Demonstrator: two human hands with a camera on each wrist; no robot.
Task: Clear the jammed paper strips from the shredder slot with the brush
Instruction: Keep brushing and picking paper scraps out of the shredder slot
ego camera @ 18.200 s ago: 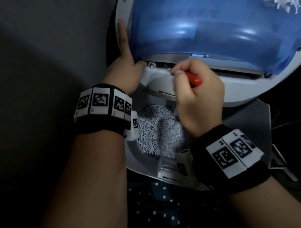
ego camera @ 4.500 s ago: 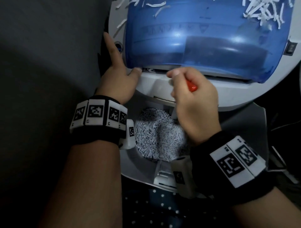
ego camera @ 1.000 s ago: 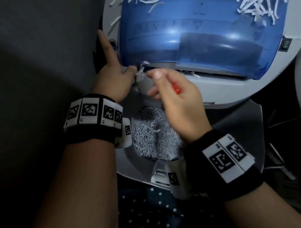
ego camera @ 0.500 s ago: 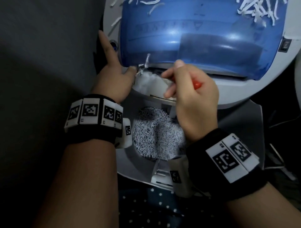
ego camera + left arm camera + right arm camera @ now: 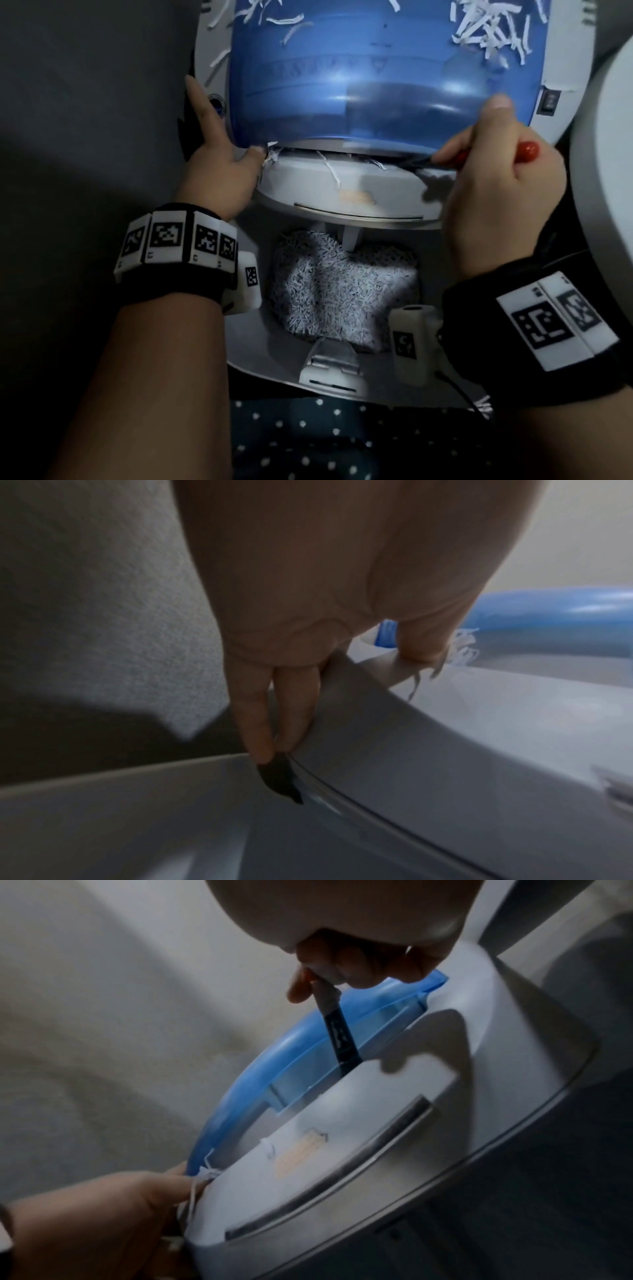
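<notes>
The shredder has a white head [image 5: 342,195] and a blue see-through cover [image 5: 359,85], with the slot [image 5: 342,150] between them. Thin white paper strips [image 5: 330,169] hang out of the slot, and a bunch [image 5: 205,1173] sits at its left end. My right hand [image 5: 459,156] grips the red-handled brush [image 5: 527,152] at the slot's right end. The brush's dark bristles [image 5: 342,1039] reach into the gap. My left hand [image 5: 222,137] rests against the shredder's left side, fingers [image 5: 260,718] straight, the thumb beside the strips [image 5: 459,647].
Below the head, an opening in the bin [image 5: 253,342] shows a heap of shredded paper [image 5: 342,291]. Loose strips [image 5: 489,31] lie on top of the cover. A rocker switch [image 5: 549,102] sits at the right, beside a white rounded object [image 5: 609,154]. Dotted fabric [image 5: 325,438] lies in front.
My right hand has carried the brush from the slot's left end to its right end. More strips now hang out of the slot. The left hand has stayed put.
</notes>
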